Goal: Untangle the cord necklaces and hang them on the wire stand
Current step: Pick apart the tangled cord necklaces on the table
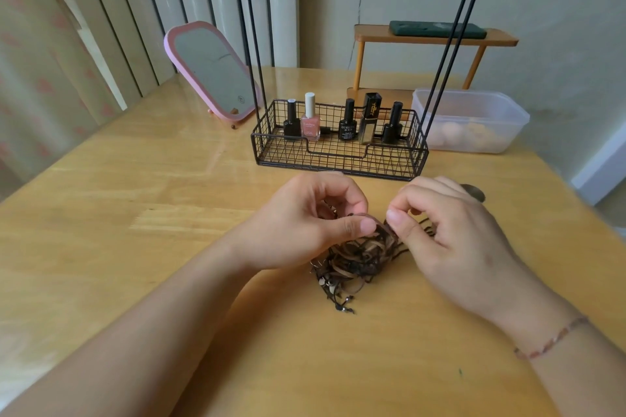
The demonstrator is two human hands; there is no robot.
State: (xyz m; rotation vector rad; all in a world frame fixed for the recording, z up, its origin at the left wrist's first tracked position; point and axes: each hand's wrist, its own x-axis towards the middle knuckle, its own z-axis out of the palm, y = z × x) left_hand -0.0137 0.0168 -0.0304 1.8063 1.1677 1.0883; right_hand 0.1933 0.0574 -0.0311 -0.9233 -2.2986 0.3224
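1. Untangling is the step in hand, and it looks barely begun: the cord necklaces [355, 257] lie as one brown knotted bundle on the wooden table [169, 179], just in front of the wire stand [338, 152].
2. Left hand [305, 223] pinches a flat brown cord at the top of the bundle between thumb and curled fingers; right hand [437, 223] pinches a strand just beside it, so both are clamped on the tangle.
3. Next move, as I judge it, calls for drawing one cord out of the knot gently while the other hand holds the rest down, then lifting it to a hook above.
4. Count: one bundle, with the number of necklaces in it impossible to tell; two hands; one stand, no cord on the hooks in view; five bottles [347, 122] in its basket; one pink mirror [213, 74]; one plastic tub [474, 118].
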